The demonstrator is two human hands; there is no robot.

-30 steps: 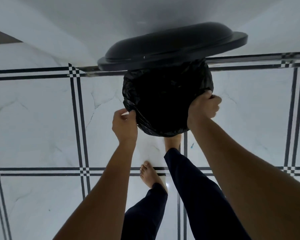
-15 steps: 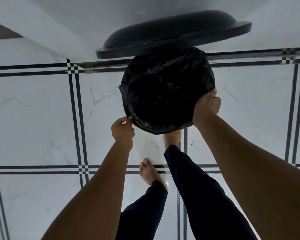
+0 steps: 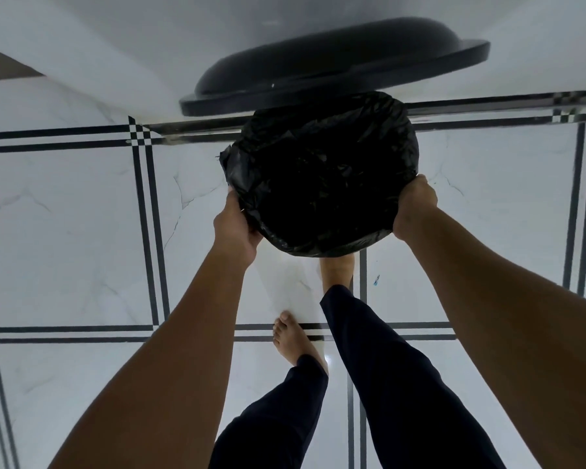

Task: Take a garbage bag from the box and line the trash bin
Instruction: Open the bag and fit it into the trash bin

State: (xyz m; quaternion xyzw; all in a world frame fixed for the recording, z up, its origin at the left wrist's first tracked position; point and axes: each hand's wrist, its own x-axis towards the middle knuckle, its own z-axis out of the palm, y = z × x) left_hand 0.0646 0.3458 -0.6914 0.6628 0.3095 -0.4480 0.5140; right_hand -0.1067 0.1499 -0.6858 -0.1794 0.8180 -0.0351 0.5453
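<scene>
The garbage bag [image 3: 322,177] is already draped over the mouth of the trash bin [image 3: 318,247], which stands on the floor [image 3: 65,231] just below the raised lid [image 3: 335,66]. The left hand [image 3: 236,228] is closed on the bag's edge at the near-left rim; the right hand [image 3: 415,208] is clamped over plastic at the near-right rim.

Risks, as judged: the thin film could be torn if tugged hard over the rim. The loose flap at the left edge could slip back inside if released early. The lid could drop onto the hands should the foot [image 3: 337,269] under the bin come off what is probably a pedal.

Bin walls are almost wholly covered by plastic. The far rim is hidden by the lid. The bag's interior is too dark to read. No box is seen.
</scene>
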